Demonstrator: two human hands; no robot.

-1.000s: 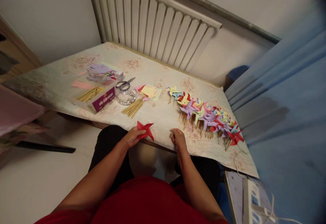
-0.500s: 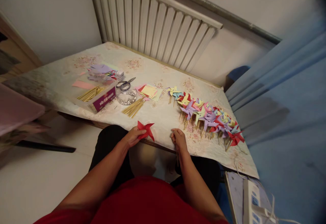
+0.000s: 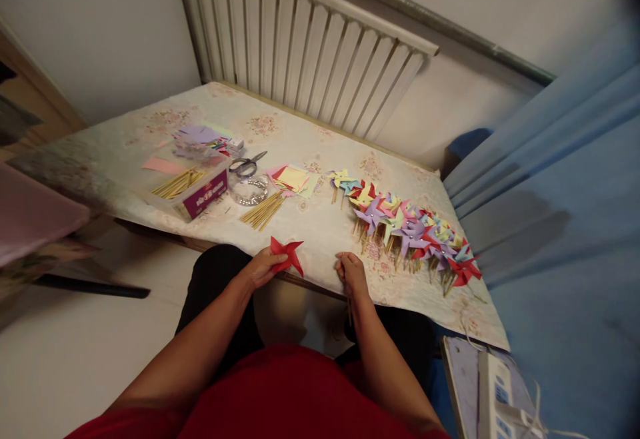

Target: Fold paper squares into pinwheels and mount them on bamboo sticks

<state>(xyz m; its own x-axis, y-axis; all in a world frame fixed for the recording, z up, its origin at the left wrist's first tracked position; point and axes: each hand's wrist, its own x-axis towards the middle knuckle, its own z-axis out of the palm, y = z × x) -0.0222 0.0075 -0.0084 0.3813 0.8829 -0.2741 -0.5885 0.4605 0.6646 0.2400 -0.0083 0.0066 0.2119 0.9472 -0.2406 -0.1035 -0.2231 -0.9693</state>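
Between the thumb and fingers of my left hand (image 3: 265,267) is a red paper pinwheel head (image 3: 289,256), its points spread, just above the table's front edge. My right hand (image 3: 352,272) is closed with the fingers curled in. A thin wooden stick (image 3: 349,311) sticks out below it, partly hidden by the wrist. Between the hands and the back of the table lie a loose bundle of wooden sticks (image 3: 262,211) and a stack of coloured paper squares (image 3: 294,180). Right of my right hand lie many finished paper pinwheels (image 3: 413,232) on sticks, in rows.
A clear round dish of shiny small pieces (image 3: 250,190) and scissors (image 3: 246,164) lie left of the paper. Farther left are a plastic box of sticks (image 3: 204,194) and a heap of coloured paper (image 3: 197,138). A power strip (image 3: 495,392) is at lower right.
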